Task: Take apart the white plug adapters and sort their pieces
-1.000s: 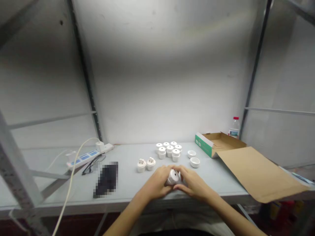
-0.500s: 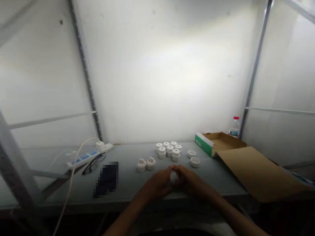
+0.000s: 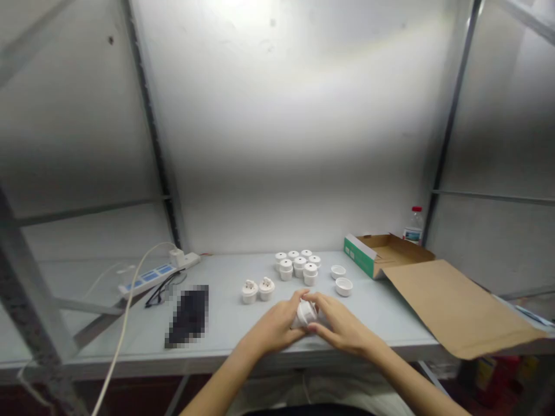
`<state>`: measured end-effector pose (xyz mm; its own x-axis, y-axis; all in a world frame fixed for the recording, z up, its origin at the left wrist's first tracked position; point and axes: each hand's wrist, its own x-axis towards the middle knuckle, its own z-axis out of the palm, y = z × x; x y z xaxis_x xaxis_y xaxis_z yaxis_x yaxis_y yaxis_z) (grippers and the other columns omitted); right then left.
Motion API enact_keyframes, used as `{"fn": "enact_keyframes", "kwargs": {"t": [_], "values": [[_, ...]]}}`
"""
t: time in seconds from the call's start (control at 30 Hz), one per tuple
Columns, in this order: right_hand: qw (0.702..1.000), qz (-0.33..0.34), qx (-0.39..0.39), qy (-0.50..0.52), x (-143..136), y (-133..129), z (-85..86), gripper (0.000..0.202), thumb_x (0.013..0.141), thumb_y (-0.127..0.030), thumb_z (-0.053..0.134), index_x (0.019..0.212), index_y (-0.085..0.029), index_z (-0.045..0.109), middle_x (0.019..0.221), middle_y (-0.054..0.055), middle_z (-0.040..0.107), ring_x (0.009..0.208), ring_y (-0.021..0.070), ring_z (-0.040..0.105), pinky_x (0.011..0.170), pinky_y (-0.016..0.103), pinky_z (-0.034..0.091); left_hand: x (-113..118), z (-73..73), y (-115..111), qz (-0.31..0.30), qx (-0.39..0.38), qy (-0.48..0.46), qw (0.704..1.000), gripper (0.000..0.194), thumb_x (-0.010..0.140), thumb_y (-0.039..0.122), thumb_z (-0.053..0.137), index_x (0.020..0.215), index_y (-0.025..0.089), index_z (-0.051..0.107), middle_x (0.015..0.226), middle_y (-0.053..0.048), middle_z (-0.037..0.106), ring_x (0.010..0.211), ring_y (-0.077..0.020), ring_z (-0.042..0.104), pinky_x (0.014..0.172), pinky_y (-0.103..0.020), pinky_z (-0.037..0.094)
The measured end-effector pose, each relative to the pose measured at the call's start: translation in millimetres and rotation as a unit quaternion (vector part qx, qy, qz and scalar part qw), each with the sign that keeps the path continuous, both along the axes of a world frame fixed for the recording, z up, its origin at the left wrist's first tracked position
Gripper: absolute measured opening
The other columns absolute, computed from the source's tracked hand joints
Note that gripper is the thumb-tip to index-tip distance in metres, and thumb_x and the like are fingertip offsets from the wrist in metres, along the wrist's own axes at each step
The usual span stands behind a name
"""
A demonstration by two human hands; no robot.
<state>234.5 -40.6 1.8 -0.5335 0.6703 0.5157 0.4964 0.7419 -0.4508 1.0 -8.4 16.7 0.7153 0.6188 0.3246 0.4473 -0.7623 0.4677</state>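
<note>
Near the front of the table, my left hand [image 3: 281, 325] and my right hand [image 3: 340, 323] are wrapped round one round white plastic housing [image 3: 306, 313]. Fingers cover much of it from both sides. Just beyond my left hand stand two white housings with plug pins on top [image 3: 258, 289]. A cluster of several closed white housings [image 3: 299, 264], each with a small dark mark on its top, sits farther back. Two open white round caps [image 3: 344, 286] lie beyond my right hand.
An open cardboard box with a green side [image 3: 362, 257] stands at the right, its brown flap [image 3: 459, 309] reaching over the front edge. Behind it is a bottle with a red cap [image 3: 414, 225]. At left lie a power strip [image 3: 151, 277], cables and a blurred dark object [image 3: 189, 316].
The picture has become brighter at the table. My right fingers are a little more spread, and more of the white housing shows between my hands. The other things have stayed in place.
</note>
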Motion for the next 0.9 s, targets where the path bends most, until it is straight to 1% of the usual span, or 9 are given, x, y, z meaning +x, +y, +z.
{"fn": "enact_keyframes", "kwargs": {"t": [0.07, 0.13, 0.23, 0.3, 0.37, 0.53, 0.63, 0.77, 0.9], "values": [[1.0, -0.018, -0.009, -0.007, -0.7, 3.9, -3.0, 0.046, 0.101, -0.028, 0.062, 0.146, -0.024, 0.05, 0.134, 0.013, 0.066, 0.118, 0.0306, 0.064, 0.104, 0.049, 0.052, 0.3, 0.4, -0.6, -0.003, -0.008, 0.009, 1.0, 0.074, 0.096, 0.044, 0.069, 0.157, 0.025, 0.033, 0.13, -0.013, 0.07, 0.113, -0.0334, 0.07, 0.094, -0.041, 0.055], [1.0, -0.011, 0.001, 0.002, -1.9, 7.3, -6.6, 0.044, 0.1, -0.02, 0.061, 0.143, -0.025, 0.053, 0.132, 0.012, 0.066, 0.118, 0.0291, 0.064, 0.102, 0.047, 0.053, 1.3, 1.5, -1.2, -0.011, -0.011, 0.006, 1.0, 0.069, 0.097, 0.04, 0.067, 0.156, 0.026, 0.034, 0.133, -0.012, 0.069, 0.116, -0.033, 0.069, 0.096, -0.041, 0.054], [0.999, 0.02, 0.036, 0.018, -3.6, 9.9, -10.5, 0.053, 0.093, -0.005, 0.056, 0.141, -0.028, 0.055, 0.14, 0.01, 0.062, 0.129, 0.0263, 0.059, 0.109, 0.045, 0.05, 3.1, 3.4, -1.9, -0.031, -0.012, -0.014, 0.999, 0.063, 0.097, 0.036, 0.066, 0.153, 0.029, 0.037, 0.141, -0.01, 0.065, 0.124, -0.0317, 0.066, 0.101, -0.04, 0.053], [0.998, 0.027, 0.059, 0.02, -3.9, 10.8, -12.4, 0.058, 0.089, 0.0, 0.054, 0.14, -0.028, 0.055, 0.144, 0.009, 0.059, 0.133, 0.0252, 0.057, 0.113, 0.045, 0.048, 3.8, 4.5, -2.4, -0.037, -0.014, -0.022, 0.999, 0.062, 0.095, 0.033, 0.067, 0.15, 0.029, 0.04, 0.144, -0.01, 0.063, 0.126, -0.0314, 0.065, 0.102, -0.04, 0.052], [0.997, 0.025, 0.072, 0.014, -3.6, 11.8, -14.1, 0.061, 0.086, 0.003, 0.051, 0.139, -0.028, 0.055, 0.146, 0.009, 0.058, 0.134, 0.0245, 0.056, 0.113, 0.044, 0.048, 4.0, 5.3, -3.2, -0.033, -0.019, -0.02, 0.999, 0.062, 0.093, 0.029, 0.067, 0.149, 0.029, 0.04, 0.143, -0.009, 0.063, 0.124, -0.0313, 0.066, 0.102, -0.04, 0.053], [0.996, 0.021, 0.09, 0.001, -2.0, 13.1, -16.7, 0.061, 0.086, 0.006, 0.047, 0.136, -0.028, 0.055, 0.149, 0.008, 0.056, 0.138, 0.0242, 0.054, 0.113, 0.044, 0.048, 3.2, 5.9, -4.5, -0.023, -0.024, -0.013, 0.999, 0.068, 0.09, 0.027, 0.068, 0.151, 0.031, 0.037, 0.137, -0.007, 0.067, 0.119, -0.0316, 0.069, 0.098, -0.04, 0.054], [0.995, 0.02, 0.098, 0.005, -1.4, 13.9, -18.0, 0.055, 0.087, 0.004, 0.047, 0.131, -0.028, 0.057, 0.145, 0.007, 0.059, 0.134, 0.0242, 0.056, 0.11, 0.043, 0.05, 2.9, 5.8, -4.0, -0.025, -0.021, -0.017, 0.999, 0.067, 0.09, 0.028, 0.068, 0.15, 0.031, 0.038, 0.14, -0.008, 0.066, 0.121, -0.032, 0.068, 0.099, -0.04, 0.055], [0.994, 0.017, 0.109, 0.004, -0.8, 15.3, -20.8, 0.053, 0.086, 0.004, 0.047, 0.126, -0.028, 0.058, 0.145, 0.007, 0.06, 0.133, 0.0249, 0.057, 0.109, 0.043, 0.05, 2.6, 6.6, -4.2, -0.022, -0.023, -0.001, 0.999, 0.069, 0.09, 0.029, 0.069, 0.151, 0.029, 0.035, 0.14, -0.01, 0.066, 0.119, -0.0326, 0.069, 0.097, -0.041, 0.055], [0.994, 0.007, 0.111, -0.004, -0.9, 14.0, -20.0, 0.052, 0.086, 0.003, 0.047, 0.126, -0.028, 0.058, 0.145, 0.007, 0.06, 0.132, 0.0261, 0.058, 0.109, 0.045, 0.05, 2.9, 7.0, -5.1, -0.017, -0.02, -0.002, 1.0, 0.07, 0.091, 0.03, 0.068, 0.152, 0.031, 0.033, 0.139, -0.008, 0.067, 0.12, -0.0323, 0.069, 0.098, -0.042, 0.055]]}}
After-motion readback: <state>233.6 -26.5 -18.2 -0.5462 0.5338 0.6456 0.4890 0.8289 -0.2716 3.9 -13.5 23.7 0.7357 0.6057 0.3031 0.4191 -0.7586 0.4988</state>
